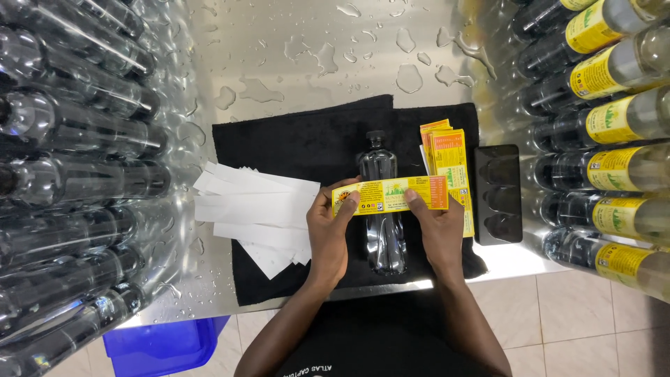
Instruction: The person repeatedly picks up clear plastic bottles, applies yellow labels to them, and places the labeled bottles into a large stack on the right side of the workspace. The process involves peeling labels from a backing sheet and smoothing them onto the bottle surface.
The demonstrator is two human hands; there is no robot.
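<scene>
So a yellow label point(389, 195) is being held flat across a clear bottle point(382, 209) right in the middle of the frame. The left end is pinched by the left hand point(329, 227), thumb on top and fingers curled under, and the right end is pressed down by the right hand point(437, 225) in the same way, so both sets of fingers are closed on the label rather than hanging loose. The bottle is laid on its side on a black towel point(300, 143), dark cap pointed toward the top of the frame, with the label crossing it at about the shoulder.

Just left of the left hand, a fanned pile of white backing strips point(255, 206) is spread over the towel's edge. Right of the bottle, a stack of more yellow labels point(447, 150) is tucked partly under the right hand. Next to that, at the towel's right edge, a black tray point(498, 195) is parked.

All of it is set on a wet steel table point(314, 42), droplets scattered across the upper part. Unlabelled bottles point(70, 139) are lined up down the left side, labelled ones point(614, 119) down the right. A blue bin point(164, 342) can be seen at lower left under the table edge.
</scene>
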